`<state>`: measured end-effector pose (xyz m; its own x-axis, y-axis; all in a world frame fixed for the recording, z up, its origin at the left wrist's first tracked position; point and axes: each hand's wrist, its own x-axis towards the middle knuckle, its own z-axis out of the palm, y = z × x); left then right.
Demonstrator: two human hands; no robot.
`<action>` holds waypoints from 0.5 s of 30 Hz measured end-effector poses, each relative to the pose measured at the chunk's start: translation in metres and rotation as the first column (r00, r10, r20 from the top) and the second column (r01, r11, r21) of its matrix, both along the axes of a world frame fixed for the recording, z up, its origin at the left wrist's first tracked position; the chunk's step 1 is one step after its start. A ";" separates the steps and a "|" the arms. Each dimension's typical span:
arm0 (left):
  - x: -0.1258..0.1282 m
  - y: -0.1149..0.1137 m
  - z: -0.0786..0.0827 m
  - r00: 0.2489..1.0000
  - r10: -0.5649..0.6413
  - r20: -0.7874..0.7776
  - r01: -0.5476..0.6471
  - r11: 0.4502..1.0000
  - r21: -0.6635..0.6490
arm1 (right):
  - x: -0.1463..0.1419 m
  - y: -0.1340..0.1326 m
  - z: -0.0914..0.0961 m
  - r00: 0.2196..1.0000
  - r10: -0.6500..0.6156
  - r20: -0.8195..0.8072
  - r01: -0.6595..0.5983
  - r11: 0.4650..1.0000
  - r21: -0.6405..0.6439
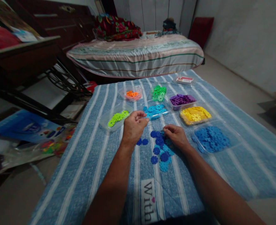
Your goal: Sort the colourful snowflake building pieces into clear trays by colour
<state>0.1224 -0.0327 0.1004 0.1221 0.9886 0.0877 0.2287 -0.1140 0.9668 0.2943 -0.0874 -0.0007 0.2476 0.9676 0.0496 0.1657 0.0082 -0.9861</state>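
My left hand is just left of a clear container of light blue snowflake discs. Its fingers are loosely curled, with a small gap to the thumb and nothing visible between them. My right hand is at the far right side of a loose pile of discs, its thumb and fingertips pinched together. Whatever they hold is hidden. That pile mixes dark blue discs with light blue discs. A pair of dark blue discs lies beside my left wrist.
Around the hands stand clear tubs of lime green discs, orange discs, green discs, purple discs, yellow discs and medium blue discs. A labelled clear box sits at the back of the striped cloth.
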 end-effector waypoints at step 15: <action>-0.001 -0.063 -0.046 0.508 -0.277 -0.816 0.368 0.926 -0.086 | -0.001 -0.001 0.004 1.000 -0.018 -0.006 0.018 1.000 0.007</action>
